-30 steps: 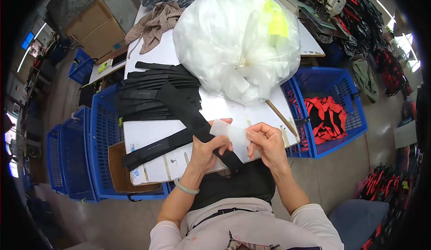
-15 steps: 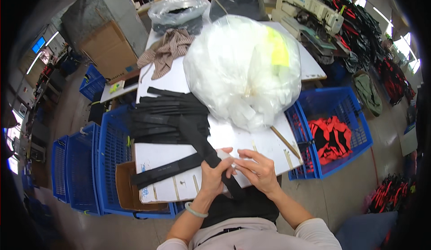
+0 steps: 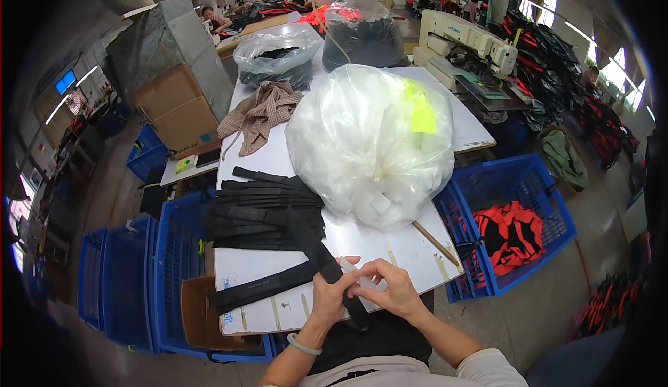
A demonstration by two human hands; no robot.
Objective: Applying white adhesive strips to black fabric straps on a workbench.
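Observation:
A black fabric strip (image 3: 309, 239) slants down from the pile to the table's front edge, and my left hand (image 3: 330, 298) is closed round its near part. Between my two hands shows a small whitish translucent piece (image 3: 356, 273). The bent fingers and thumb of my right hand (image 3: 391, 288) pinch it, close beside the left fingertips. A second black strip (image 3: 264, 284) lies flat to the left of my left hand. Beyond it several black strips are heaped in a pile (image 3: 257, 213) on the white table (image 3: 348, 237).
A big clear bag of white pieces (image 3: 369, 143) fills the table's middle. A wooden stick (image 3: 437, 243) lies at its right. Blue crates (image 3: 515, 276) flank the table, the right one with red-and-black pieces. A checked cloth (image 3: 268, 112) and bags (image 3: 275, 60) lie farther back; a sewing machine (image 3: 466, 39) stands far right.
The view has tipped up, so the table sits lower in the picture. My right fingers have curled more round the whitish piece; my left hand keeps its hold on the strip.

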